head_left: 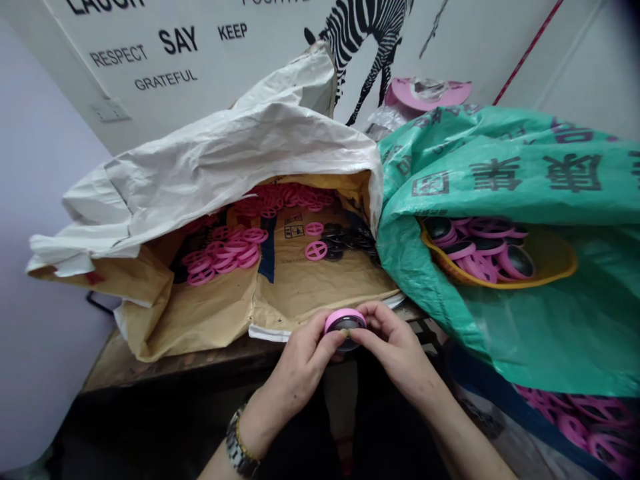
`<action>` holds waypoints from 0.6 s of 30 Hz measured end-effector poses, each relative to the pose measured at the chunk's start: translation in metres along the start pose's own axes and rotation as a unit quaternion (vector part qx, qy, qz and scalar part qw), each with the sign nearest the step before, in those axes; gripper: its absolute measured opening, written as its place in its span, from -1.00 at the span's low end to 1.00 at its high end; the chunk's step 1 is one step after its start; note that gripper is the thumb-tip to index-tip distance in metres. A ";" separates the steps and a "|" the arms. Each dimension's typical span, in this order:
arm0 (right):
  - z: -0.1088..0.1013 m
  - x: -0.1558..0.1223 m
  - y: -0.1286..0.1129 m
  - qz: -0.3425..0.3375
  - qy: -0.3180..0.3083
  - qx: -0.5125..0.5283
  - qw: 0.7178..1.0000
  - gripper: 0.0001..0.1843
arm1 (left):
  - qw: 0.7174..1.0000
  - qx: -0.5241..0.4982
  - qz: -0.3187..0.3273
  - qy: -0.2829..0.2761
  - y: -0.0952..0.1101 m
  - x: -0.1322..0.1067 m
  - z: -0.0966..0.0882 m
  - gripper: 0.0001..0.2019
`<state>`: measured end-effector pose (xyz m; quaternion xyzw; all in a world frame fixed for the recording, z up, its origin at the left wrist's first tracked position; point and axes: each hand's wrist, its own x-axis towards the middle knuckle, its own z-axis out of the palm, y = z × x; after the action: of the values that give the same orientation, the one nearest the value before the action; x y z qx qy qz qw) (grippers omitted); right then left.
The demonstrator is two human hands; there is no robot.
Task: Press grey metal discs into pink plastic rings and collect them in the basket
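A round black disc with a pink rim is held between my two hands, just in front of the paper sack. My left hand grips its left side, thumb pressed on the black face. On the other side my right hand grips it, its thumb also on the face. Inside the open sack lies a heap of pink spoked rings, with more behind. Two single pink rings rest near a pile of black discs at the sack's right side.
At right, a green woven bag surrounds a yellow basket of pink-and-black discs. More pink pieces lie in a container at lower right. The sack rests on a wooden bench. A wall with lettering stands behind.
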<state>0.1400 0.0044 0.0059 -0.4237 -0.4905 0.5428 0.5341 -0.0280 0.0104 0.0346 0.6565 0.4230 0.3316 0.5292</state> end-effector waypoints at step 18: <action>-0.001 0.001 0.006 0.021 0.039 0.023 0.999 -0.71 | 0.999 -0.015 -0.036 0.038 -0.010 0.001 0.015 -0.58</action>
<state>0.1395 0.0058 0.0000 -0.4424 -0.4477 0.5484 0.5505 -0.0165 0.0065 0.0216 0.6196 0.4610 0.3432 0.5346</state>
